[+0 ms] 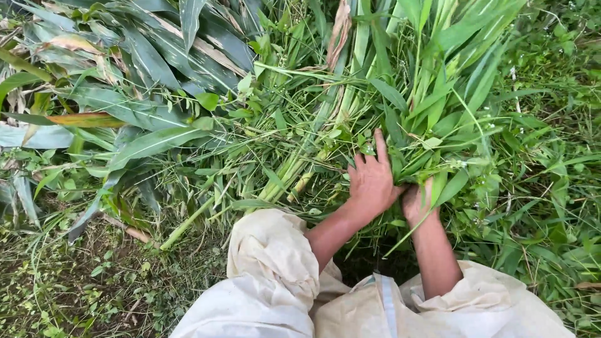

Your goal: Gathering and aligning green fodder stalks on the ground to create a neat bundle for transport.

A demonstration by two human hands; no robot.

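A thick bundle of cut green stalks and leafy grass (350,119) lies on the ground in front of me, its pale cut ends pointing toward the lower left. My left hand (370,179) presses flat on top of the bundle, fingers spread among the leaves. Beside it on the right, my right hand (418,200) is curled into the grass, fingers buried and gripping a clump of blades. Both forearms come out of rolled cream sleeves (275,263).
Broad long leaves (144,112), some dried brown, lie piled at the left. Low weeds and bare dirt (81,281) cover the lower left. Dense standing grass (551,175) fills the right side.
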